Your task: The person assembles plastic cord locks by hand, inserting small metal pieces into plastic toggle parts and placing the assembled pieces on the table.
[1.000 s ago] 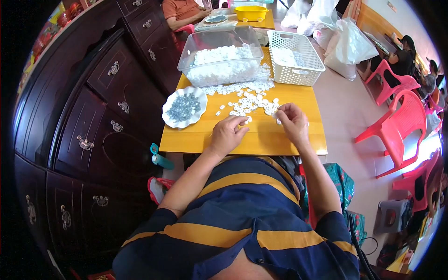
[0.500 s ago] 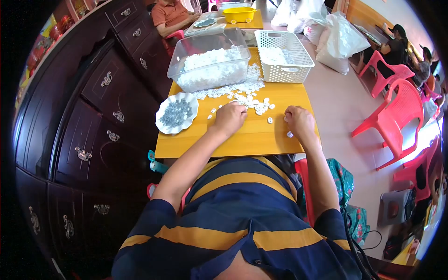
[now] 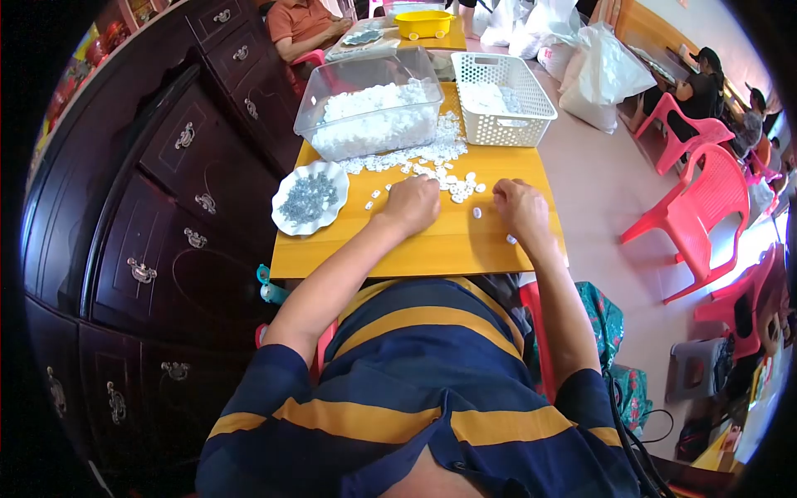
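My left hand [image 3: 414, 204] is closed above the yellow wooden table [image 3: 390, 259], its fingertips at the near edge of a loose group of small white plastic pieces [image 3: 458, 189]. Across from it, my right hand [image 3: 523, 208] has its fingers curled together over the table. Whatever either hand pinches is hidden or too small to make out. One white piece [image 3: 476, 213] stands alone between the hands, and another [image 3: 511, 239] lies beside my right wrist. To the left of my left hand sits a white scalloped dish [image 3: 281, 217] holding many small greyish clear pieces.
Behind the pieces stand a clear plastic bin [image 3: 374, 148] heaped with white parts and a white perforated basket [image 3: 513, 131]. A yellow tub [image 3: 423, 26] and a seated person are farther back. Dark drawers [image 3: 195, 166] line the left; pink chairs [image 3: 706, 207] and white sacks [image 3: 602, 79] are right.
My right hand has shifted slightly left and away from me, its fingers a little more extended. My left hand stays near the white pieces. The whole view has moved slightly.
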Demonstrator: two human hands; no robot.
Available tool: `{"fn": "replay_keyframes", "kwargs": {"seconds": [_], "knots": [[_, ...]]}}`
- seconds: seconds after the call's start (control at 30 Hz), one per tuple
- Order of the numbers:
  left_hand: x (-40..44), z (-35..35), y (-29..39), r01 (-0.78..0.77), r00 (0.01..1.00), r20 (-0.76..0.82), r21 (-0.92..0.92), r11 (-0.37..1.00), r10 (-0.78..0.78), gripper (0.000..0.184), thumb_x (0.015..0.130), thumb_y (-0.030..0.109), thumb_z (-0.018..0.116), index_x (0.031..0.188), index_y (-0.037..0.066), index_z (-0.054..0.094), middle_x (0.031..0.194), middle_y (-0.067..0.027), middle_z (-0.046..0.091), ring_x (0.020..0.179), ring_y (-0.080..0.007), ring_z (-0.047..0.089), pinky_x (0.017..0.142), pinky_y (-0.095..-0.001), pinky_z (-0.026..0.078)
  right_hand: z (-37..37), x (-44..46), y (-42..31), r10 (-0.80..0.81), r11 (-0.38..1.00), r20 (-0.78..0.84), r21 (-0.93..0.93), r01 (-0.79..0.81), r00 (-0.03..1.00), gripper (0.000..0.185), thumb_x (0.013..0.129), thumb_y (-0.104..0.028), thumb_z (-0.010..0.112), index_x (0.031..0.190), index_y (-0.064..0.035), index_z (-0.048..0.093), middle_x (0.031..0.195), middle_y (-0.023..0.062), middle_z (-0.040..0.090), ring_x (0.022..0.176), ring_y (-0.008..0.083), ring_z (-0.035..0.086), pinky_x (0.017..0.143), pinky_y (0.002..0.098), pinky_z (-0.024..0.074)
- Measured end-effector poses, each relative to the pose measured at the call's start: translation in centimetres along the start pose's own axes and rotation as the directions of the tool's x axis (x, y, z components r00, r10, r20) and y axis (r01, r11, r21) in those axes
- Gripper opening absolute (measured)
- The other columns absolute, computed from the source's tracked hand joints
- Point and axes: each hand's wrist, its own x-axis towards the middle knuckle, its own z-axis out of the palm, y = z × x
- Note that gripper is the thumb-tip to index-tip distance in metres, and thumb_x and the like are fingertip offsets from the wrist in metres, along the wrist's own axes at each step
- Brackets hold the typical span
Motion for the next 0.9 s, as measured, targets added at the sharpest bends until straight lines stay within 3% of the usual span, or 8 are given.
{"fn": "replay_keyframes", "kwargs": {"seconds": [0.13, 0.2, 0.23, 0.3, 0.4, 0.7, 0.77, 0.9], "knots": [[-1.4, -1.9, 0.7, 0.062, 0.985, -0.144, -0.203, 0.977, -0.093, 0.007, 0.081, 0.010, 0.063, 0.079, 0.003, 0.061, 0.080, -0.0127, 0.066, 0.077, -0.0364, 0.064, 0.068, -0.0461, 0.052, 1.7, 2.0, -0.4, -0.081, 0.997, 0.076, -0.005, 0.081, 0.994, 0.013, 0.087, -0.020, 0.063, 0.091, -0.0118, 0.071, 0.090, 0.0111, 0.069, 0.086, 0.0325, 0.068, 0.074, 0.0444, 0.0549], [-2.8, -3.1, 0.9, 0.071, 0.976, -0.174, -0.323, 0.944, -0.133, 0.008, 0.081, 0.008, 0.061, 0.078, 0.002, 0.058, 0.077, -0.0149, 0.065, 0.072, -0.0328, 0.066, 0.064, -0.0457, 0.052, 2.5, 2.8, -0.7, -0.124, 0.992, 0.094, 0.002, 0.124, 0.988, 0.013, 0.087, -0.020, 0.063, 0.092, -0.0121, 0.072, 0.090, 0.0108, 0.068, 0.086, 0.0324, 0.068, 0.074, 0.0443, 0.0550], [-3.6, -3.3, 0.9, 0.077, 0.974, -0.180, -0.322, 0.944, -0.141, 0.008, 0.081, 0.008, 0.061, 0.078, 0.002, 0.058, 0.077, -0.0149, 0.065, 0.072, -0.0328, 0.066, 0.064, -0.0457, 0.052, 3.0, 3.0, -0.8, -0.112, 0.994, 0.106, -0.002, 0.112, 0.988, 0.012, 0.087, -0.021, 0.064, 0.092, -0.0128, 0.072, 0.090, 0.0106, 0.068, 0.086, 0.0322, 0.068, 0.074, 0.0440, 0.0551], [-5.1, -3.4, 1.1, 0.125, 0.955, -0.153, -0.565, 0.816, -0.253, 0.005, 0.080, 0.005, 0.061, 0.078, 0.002, 0.058, 0.072, -0.0135, 0.064, 0.064, -0.0291, 0.065, 0.060, -0.0391, 0.051, 3.6, 3.2, -0.9, -0.103, 0.994, 0.127, -0.009, 0.105, 0.987, 0.011, 0.086, -0.021, 0.066, 0.092, -0.0136, 0.072, 0.090, 0.0104, 0.068, 0.086, 0.0320, 0.068, 0.074, 0.0437, 0.0552], [-6.9, -3.4, 1.0, 0.184, 0.937, -0.107, -0.655, 0.733, -0.331, 0.004, 0.080, 0.002, 0.062, 0.079, 0.002, 0.058, 0.068, -0.0116, 0.062, 0.059, -0.0237, 0.064, 0.058, -0.0337, 0.051, 4.0, 2.9, -0.8, -0.091, 0.996, 0.135, 0.011, 0.091, 0.987, 0.010, 0.085, -0.021, 0.068, 0.092, -0.0154, 0.073, 0.091, 0.0098, 0.068, 0.084, 0.0317, 0.068, 0.073, 0.0433, 0.0552], [-7.3, -2.9, 0.8, 0.206, 0.931, -0.081, -0.689, 0.695, -0.356, 0.005, 0.082, 0.003, 0.064, 0.084, 0.000, 0.061, 0.074, -0.0096, 0.066, 0.066, -0.0158, 0.066, 0.061, -0.0300, 0.052, 3.4, 3.3, -1.4, -0.112, 0.991, 0.067, 0.083, 0.106, 0.991, 0.012, 0.084, -0.024, 0.070, 0.093, -0.0159, 0.074, 0.092, 0.0087, 0.068, 0.085, 0.0308, 0.068, 0.073, 0.0426, 0.0551], [-7.4, -2.6, 0.7, 0.209, 0.932, -0.074, -0.691, 0.692, -0.355, 0.005, 0.082, 0.003, 0.064, 0.086, 0.000, 0.062, 0.074, -0.0092, 0.067, 0.066, -0.0152, 0.066, 0.062, -0.0294, 0.052, 3.2, 3.6, -1.6, -0.143, 0.989, 0.162, 0.062, 0.134, 0.976, 0.013, 0.085, -0.025, 0.069, 0.093, -0.0150, 0.074, 0.092, 0.0092, 0.069, 0.086, 0.0307, 0.068, 0.074, 0.0427, 0.0548], [-7.5, -2.2, 0.4, 0.208, 0.933, -0.066, -0.703, 0.680, -0.353, 0.006, 0.083, 0.003, 0.064, 0.089, 0.000, 0.064, 0.076, -0.0084, 0.068, 0.066, -0.0133, 0.066, 0.063, -0.0282, 0.052, 3.6, 3.8, -1.5, -0.150, 0.987, 0.177, 0.081, 0.137, 0.973, 0.013, 0.084, -0.024, 0.070, 0.092, -0.0139, 0.073, 0.093, 0.0100, 0.069, 0.086, 0.0308, 0.068, 0.075, 0.0427, 0.0546]]}}
